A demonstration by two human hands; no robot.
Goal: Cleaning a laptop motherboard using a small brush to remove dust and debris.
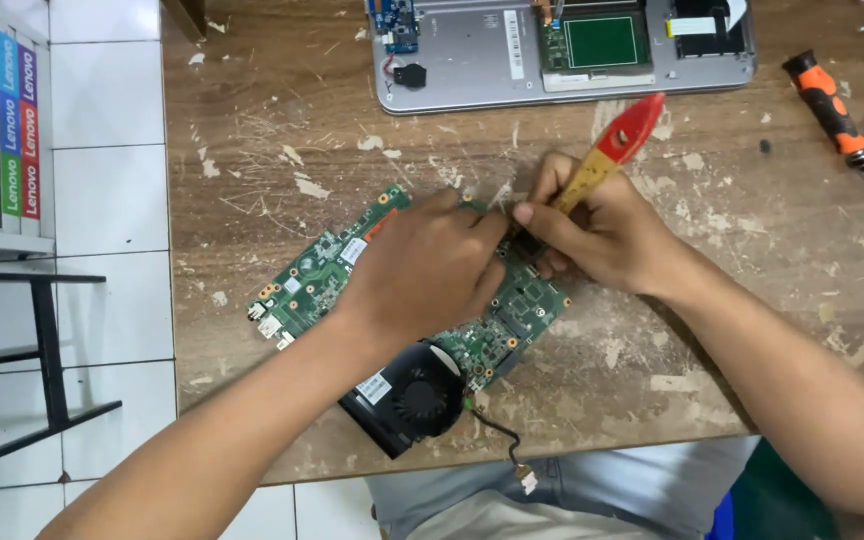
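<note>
A green laptop circuit board lies slantwise on the worn wooden table. My left hand presses down on the board's middle and covers it. My right hand grips a paintbrush with a red and wooden handle; its bristles are hidden between my two hands, at the board. A black cooling fan sits at the board's near end, with a thin wire and small plug trailing over the table's edge.
An opened silver laptop base lies at the table's far edge. An orange and black screwdriver rests at the far right. A black metal frame stands on the white tiled floor to the left.
</note>
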